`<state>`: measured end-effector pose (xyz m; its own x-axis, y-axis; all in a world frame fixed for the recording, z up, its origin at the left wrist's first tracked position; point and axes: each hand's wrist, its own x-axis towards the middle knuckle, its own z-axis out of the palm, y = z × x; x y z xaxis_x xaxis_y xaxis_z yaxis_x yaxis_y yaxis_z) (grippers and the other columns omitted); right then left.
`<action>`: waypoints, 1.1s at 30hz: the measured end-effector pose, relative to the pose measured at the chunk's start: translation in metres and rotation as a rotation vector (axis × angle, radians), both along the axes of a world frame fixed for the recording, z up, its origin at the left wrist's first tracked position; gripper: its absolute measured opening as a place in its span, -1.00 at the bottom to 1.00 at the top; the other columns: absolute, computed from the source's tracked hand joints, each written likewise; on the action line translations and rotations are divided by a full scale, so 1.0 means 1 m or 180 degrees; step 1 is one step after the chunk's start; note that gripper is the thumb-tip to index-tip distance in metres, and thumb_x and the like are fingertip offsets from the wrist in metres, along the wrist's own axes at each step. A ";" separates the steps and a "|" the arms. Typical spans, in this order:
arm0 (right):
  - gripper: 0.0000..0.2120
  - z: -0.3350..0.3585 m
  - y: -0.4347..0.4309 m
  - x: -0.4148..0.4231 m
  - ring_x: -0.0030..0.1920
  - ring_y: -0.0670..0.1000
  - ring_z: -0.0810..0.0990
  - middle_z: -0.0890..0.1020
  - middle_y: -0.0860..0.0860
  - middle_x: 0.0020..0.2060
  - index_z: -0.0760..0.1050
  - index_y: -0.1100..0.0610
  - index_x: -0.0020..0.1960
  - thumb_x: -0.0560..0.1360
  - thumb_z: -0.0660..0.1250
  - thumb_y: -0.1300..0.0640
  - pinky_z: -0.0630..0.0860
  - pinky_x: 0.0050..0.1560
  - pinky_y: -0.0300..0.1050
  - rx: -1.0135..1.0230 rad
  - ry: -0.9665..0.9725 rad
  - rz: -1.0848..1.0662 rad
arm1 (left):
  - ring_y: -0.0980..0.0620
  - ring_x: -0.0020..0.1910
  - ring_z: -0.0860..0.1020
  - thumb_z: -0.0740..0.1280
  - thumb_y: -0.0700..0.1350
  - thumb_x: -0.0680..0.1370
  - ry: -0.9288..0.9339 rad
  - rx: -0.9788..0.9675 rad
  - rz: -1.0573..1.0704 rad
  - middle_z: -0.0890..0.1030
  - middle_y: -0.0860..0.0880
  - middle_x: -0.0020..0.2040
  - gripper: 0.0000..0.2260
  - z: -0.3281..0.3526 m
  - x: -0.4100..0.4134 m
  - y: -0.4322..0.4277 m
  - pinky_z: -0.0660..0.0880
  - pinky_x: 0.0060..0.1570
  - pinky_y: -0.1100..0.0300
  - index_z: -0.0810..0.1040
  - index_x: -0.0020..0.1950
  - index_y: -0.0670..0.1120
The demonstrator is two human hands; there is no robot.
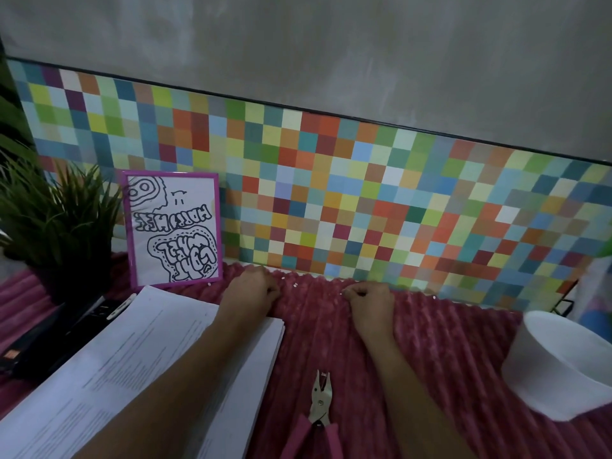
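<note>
My left hand point(252, 288) and my right hand point(370, 298) lie knuckles up near the far edge of a pink ribbed cloth point(440, 342). Both have their fingers curled down into the fabric and seem to pinch it; the fingertips are hidden. My left forearm crosses a thick stack of printed paper point(142, 369). A hole punch plier with pink handles point(319, 409) lies on the cloth between my forearms, touched by neither hand. Tiny white paper dots point(294, 285) are scattered by my hands.
A white bowl point(559, 362) stands on the right. At the left are a potted green plant point(56, 220), a framed drawing point(174, 230) leaning on the colourful checkered wall panel point(364, 193), a pen point(121, 306) and a black device point(49, 339).
</note>
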<state>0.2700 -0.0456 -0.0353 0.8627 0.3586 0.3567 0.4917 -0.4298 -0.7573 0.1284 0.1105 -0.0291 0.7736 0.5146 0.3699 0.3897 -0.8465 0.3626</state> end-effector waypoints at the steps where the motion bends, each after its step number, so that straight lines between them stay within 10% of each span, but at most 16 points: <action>1: -0.92 -0.001 0.001 -0.001 -0.35 -0.15 0.52 0.73 0.08 -0.19 0.70 0.26 -0.12 0.45 0.43 0.29 0.38 -0.27 -0.34 -0.0087 -0.0052 -0.0004 | -0.01 -0.22 0.53 0.34 -0.13 0.51 0.0039 -0.0004 -0.0012 0.59 -0.08 -0.18 -0.83 0.000 0.001 0.001 0.38 -0.23 0.21 0.63 -0.25 -0.15; 13: -0.73 -0.009 0.014 0.000 -0.41 0.01 0.55 0.59 0.04 -0.36 0.55 0.17 -0.25 0.57 0.18 0.25 0.38 -0.43 -0.21 -0.0877 -0.0365 -0.0336 | 0.07 -0.45 0.38 0.26 -0.12 0.59 -0.0872 -0.0968 0.0353 0.45 -0.08 -0.43 -0.68 -0.002 -0.007 0.004 0.22 -0.43 0.19 0.46 -0.34 -0.22; 20: -0.81 0.022 -0.010 0.016 -0.17 0.09 0.54 0.59 0.10 -0.23 0.56 0.24 -0.13 0.59 0.23 0.22 0.33 -0.17 -0.18 0.0317 0.0210 -0.0287 | 0.10 -0.46 0.37 0.26 -0.14 0.59 -0.0841 -0.1055 0.0435 0.41 -0.03 -0.44 -0.70 0.003 -0.007 0.001 0.21 -0.45 0.23 0.43 -0.34 -0.17; 29: -0.78 0.144 -0.165 0.054 -0.44 0.05 0.36 0.41 -0.03 -0.58 0.55 0.32 -0.30 0.49 0.40 0.25 0.30 -0.33 -0.15 -0.0012 0.0004 -0.0114 | 0.05 -0.38 0.42 0.28 -0.15 0.56 -0.0734 -0.0707 -0.0328 0.43 -0.02 -0.39 -0.67 0.064 0.016 -0.050 0.26 -0.38 0.17 0.37 -0.40 -0.08; 33: -0.83 0.154 -0.227 0.058 -0.44 0.09 0.37 0.50 0.14 -0.43 0.57 0.32 -0.29 0.45 0.44 0.30 0.34 -0.41 -0.14 -0.0537 0.0197 -0.0507 | 0.04 -0.43 0.40 0.31 -0.15 0.54 -0.0670 -0.0621 -0.1192 0.40 -0.07 -0.42 -0.67 0.094 0.058 -0.123 0.33 -0.31 0.14 0.40 -0.41 -0.18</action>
